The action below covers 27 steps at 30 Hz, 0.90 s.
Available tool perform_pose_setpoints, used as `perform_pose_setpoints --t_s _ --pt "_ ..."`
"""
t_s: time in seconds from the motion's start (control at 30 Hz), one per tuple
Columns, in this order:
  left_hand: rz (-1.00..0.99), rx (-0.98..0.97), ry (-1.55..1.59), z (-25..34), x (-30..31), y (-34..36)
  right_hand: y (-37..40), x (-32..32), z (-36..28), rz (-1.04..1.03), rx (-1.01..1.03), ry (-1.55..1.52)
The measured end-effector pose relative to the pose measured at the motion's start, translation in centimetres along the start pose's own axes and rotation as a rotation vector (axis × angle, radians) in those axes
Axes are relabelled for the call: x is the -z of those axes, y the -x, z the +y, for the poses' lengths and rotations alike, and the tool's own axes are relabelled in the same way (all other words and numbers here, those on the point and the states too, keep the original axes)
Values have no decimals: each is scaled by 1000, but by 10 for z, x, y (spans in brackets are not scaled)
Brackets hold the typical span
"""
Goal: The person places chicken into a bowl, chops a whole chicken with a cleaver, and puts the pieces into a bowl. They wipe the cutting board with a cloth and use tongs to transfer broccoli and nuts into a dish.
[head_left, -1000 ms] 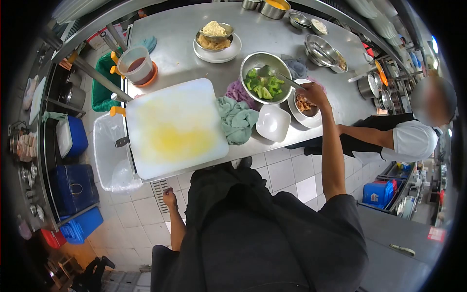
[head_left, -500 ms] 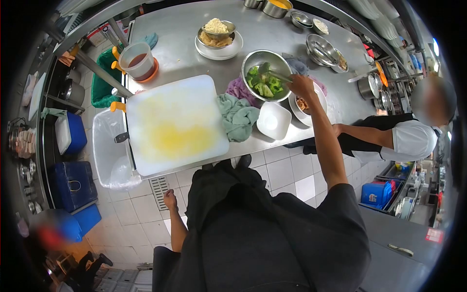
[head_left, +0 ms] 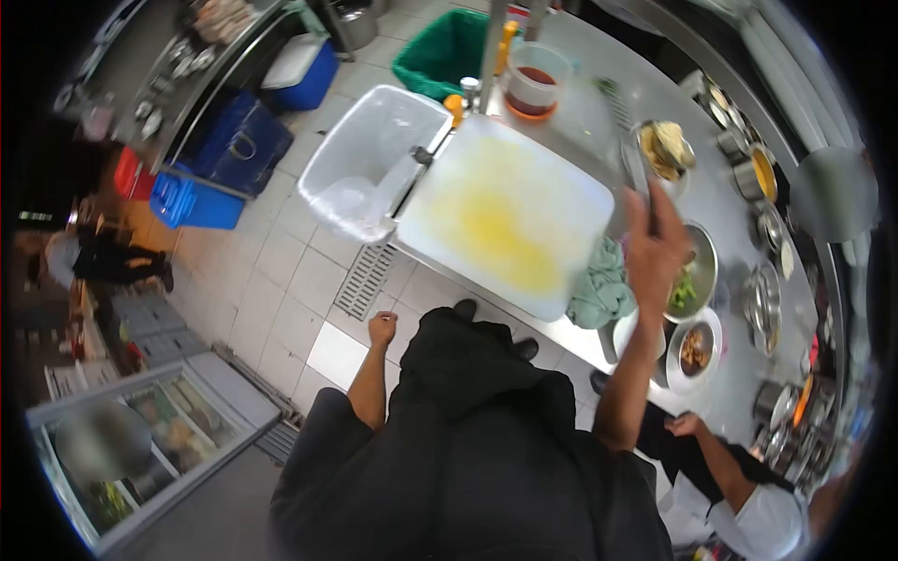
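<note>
Tongs (head_left: 635, 166), clamped in the right hand's (head_left: 656, 251) closed fingers, reach toward the far side, seemingly one green piece out, more broccoli (head_left: 684, 291) sitting in the right-side steel bowl (head_left: 709, 273), left hand (head_left: 382, 328) half-curled, its hold unclear!

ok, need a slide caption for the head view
Right hand holding a long silvery metal utensil beside a yellow-stained, white rectangular cutting board; left hand low above the pale tiled floor.
</note>
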<state>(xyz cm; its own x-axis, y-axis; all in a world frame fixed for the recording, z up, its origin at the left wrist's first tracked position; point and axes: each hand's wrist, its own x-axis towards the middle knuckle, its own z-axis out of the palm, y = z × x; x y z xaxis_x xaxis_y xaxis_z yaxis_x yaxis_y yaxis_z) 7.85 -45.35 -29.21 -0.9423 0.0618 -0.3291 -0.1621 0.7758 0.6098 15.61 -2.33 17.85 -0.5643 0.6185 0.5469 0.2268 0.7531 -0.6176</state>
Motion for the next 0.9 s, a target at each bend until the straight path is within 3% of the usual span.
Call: perform_pose_setpoints --t_s 0.03,0.1,0.13,0.17,0.2,0.23,0.27,0.37,0.57,0.6,0.7,0.77,0.83,0.9 --pt "-29 14 -28 4 1 7 -9 -31 -21 -68 21 -58" --pt "-113 -1 21 -6 -23 13 -15 -92 1 -237 75 -26" --pt "-263 -120 -406 -6 -35 10 -11 -140 9 -389 117 30" --pt "-297 -40 -463 -12 -60 6 -6 -188 9 -540 180 82" --pt "-289 83 -346 -8 -67 10 7 -204 17 -432 262 10" --pt "-343 139 -362 20 -62 14 11 -200 8 -577 113 -18" --pt "-398 178 -403 54 -57 17 18 -196 11 -542 172 -56" --pt "-516 184 -478 111 -42 21 23 -142 -2 -685 -1 121" --pt "-684 120 -554 167 -13 40 38 -27 70 -561 -119 95" --pt "-658 109 -595 163 -20 33 39 -7 68 -585 -361 -51" --pt "-658 74 -742 182 -20 36 52 49 98 -493 -247 237" --pt "-653 78 -856 185 -12 32 57 75 103 -507 -350 175" --pt "-626 89 -714 181 -14 29 72 111 115 -444 -506 120" --pt "-484 118 -572 167 -11 13 82 141 140 -300 -356 226"
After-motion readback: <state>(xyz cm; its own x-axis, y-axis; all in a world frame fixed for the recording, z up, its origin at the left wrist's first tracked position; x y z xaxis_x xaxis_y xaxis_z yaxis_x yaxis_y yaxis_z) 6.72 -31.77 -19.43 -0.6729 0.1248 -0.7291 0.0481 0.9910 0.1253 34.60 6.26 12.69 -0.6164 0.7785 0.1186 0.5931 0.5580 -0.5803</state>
